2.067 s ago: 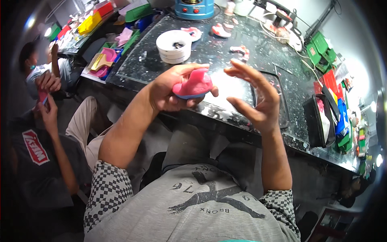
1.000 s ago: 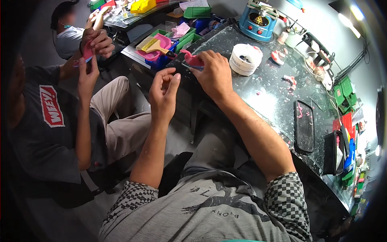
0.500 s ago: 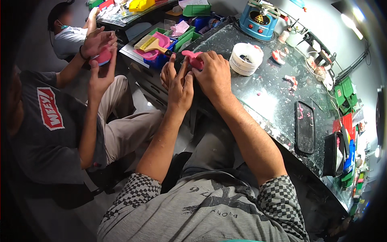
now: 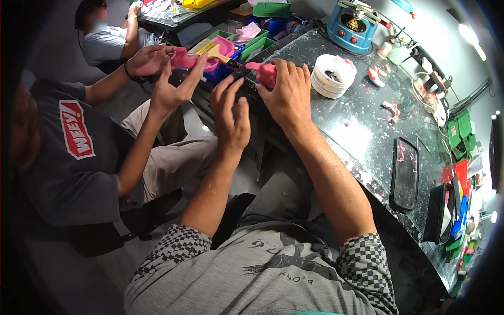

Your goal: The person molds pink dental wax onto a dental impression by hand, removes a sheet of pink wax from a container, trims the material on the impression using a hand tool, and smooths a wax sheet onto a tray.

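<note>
My right hand (image 4: 290,94) is closed around a pink dental impression tray (image 4: 266,75) at the bench's near left edge. A stubby knob sticks out from it to the left; the rest is partly covered by my fingers. Just to the left, my left hand (image 4: 231,118) is raised with its fingers apart and nothing in it. A white tub (image 4: 333,77) stands to the right of my right hand. Behind my left hand, a wide brush (image 4: 216,53) with a wooden handle lies across a pink dustpan-like scoop (image 4: 227,47).
A co-worker at left holds another pink tray (image 4: 184,59) close to my left hand. The dark bench (image 4: 352,126) carries a blue burner (image 4: 353,29), pink-and-white denture pieces (image 4: 376,76), a black shallow tray (image 4: 405,174) and a black case (image 4: 440,212). Green bins (image 4: 461,134) line the right side.
My left hand has come off the pink tray, its fingers spreading; my right hand keeps hold. The co-worker's hands have moved right with their pink piece. The whole view has shifted slightly.
</note>
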The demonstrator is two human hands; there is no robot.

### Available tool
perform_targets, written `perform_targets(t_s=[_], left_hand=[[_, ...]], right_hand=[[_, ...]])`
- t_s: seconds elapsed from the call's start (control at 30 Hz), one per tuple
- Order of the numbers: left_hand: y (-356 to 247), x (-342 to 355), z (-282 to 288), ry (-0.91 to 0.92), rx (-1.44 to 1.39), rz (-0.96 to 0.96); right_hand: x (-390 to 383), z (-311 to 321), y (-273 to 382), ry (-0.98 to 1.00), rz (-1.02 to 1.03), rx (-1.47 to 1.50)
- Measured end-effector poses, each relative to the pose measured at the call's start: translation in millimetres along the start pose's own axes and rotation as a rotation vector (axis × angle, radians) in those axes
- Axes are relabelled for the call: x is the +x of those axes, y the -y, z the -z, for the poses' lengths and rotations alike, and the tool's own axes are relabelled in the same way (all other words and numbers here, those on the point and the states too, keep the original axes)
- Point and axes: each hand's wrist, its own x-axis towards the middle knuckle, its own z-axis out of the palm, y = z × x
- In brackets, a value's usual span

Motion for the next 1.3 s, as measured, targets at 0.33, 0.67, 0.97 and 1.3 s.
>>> perform_targets(t_s=[0.33,0.67,0.97,1.3], left_hand=[[2.4,10.1,75.0,-0.312,-0.176,-0.130],[-25.4,-32.0,47.9,-0.318,-0.392,0.212],[-63.2,-164.0,-10.2,0.439,-0.594,0.484],[13.3,-229.8,-95.5,1.247,0.052,0.158]], right_hand=[[0.9,0.3,3.4,0.008,0.008,0.010],[-43.2,54.4,24.4,-0.051,0.060,0.142],[-219.9,135.7,-6.6,0.362,-0.148,0.790],[-417.4,159.9,-69.8,0.806,-0.689,-0.079]])
